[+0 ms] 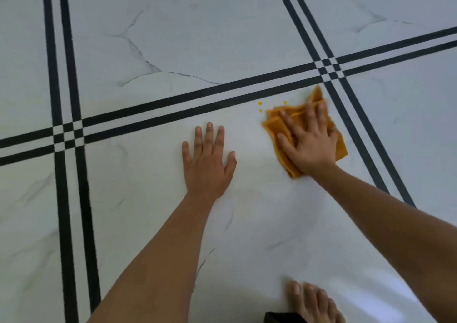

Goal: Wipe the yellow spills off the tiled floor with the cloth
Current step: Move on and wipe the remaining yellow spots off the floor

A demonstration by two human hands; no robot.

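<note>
My right hand (308, 141) presses flat on a crumpled orange cloth (274, 122) lying on the white marble-look tiled floor (173, 38). A few small yellow spill drops (260, 103) sit on the tile just beyond the cloth's far left corner, below the double black grout line. One more drop (285, 102) shows at the cloth's far edge. My left hand (207, 160) rests flat on the bare tile to the left of the cloth, fingers spread, holding nothing.
Double black stripes (197, 100) cross the floor and meet at two junctions, far right and left. My bare foot (312, 301) stands at the bottom edge, close to a dark object (282, 317) partly cut off by the frame.
</note>
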